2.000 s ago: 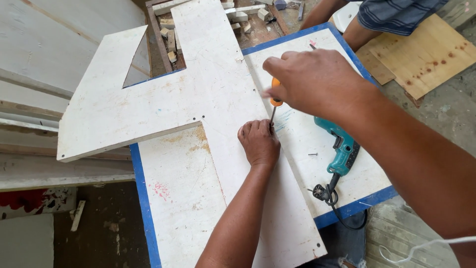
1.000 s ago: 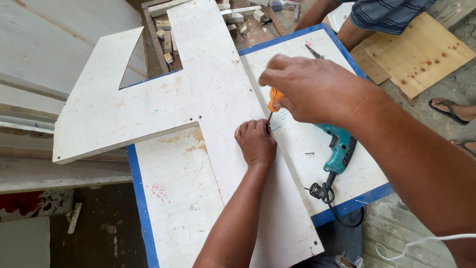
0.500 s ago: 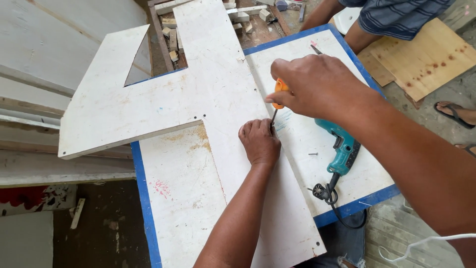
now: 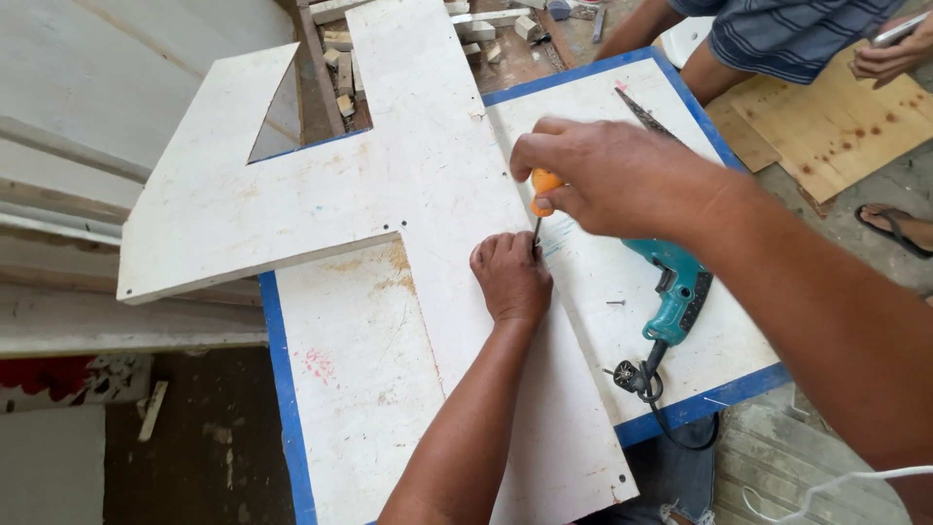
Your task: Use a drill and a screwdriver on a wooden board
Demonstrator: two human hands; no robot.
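Looking down from the left side, I see a big white cut-out board (image 4: 389,185) lying flat on the surface (image 4: 282,389), which is white with a blue edge. One wide arm of the board sticks out to the left, past the blue edge, and a long strip of it runs down toward me.

Next comes my left hand (image 4: 510,277). It rests on the long strip of the board, near the strip's right edge. The fingers are curled in and pinched together at the tip of the tool — I cannot tell what small thing they are pinching, if anything, because it is hidden.

Just above it is my right hand (image 4: 607,180). Its fingers are wrapped tight around a screwdriver (image 4: 541,199) with an orange handle. The thin metal shaft points straight down and its tip meets the board right at my left fingertips.

Further right, a blue-green power drill (image 4: 675,287) lies on its side on the surface, partly under my right arm. Its black cord (image 4: 646,389) curls by the blue edge. A small loose screw (image 4: 614,303) lies just left of the drill.

Far right, at the top, another person sits on the floor in striped shorts (image 4: 787,39), beside a sheet of bare plywood (image 4: 826,122) — their hand (image 4: 889,53) holds something thin.
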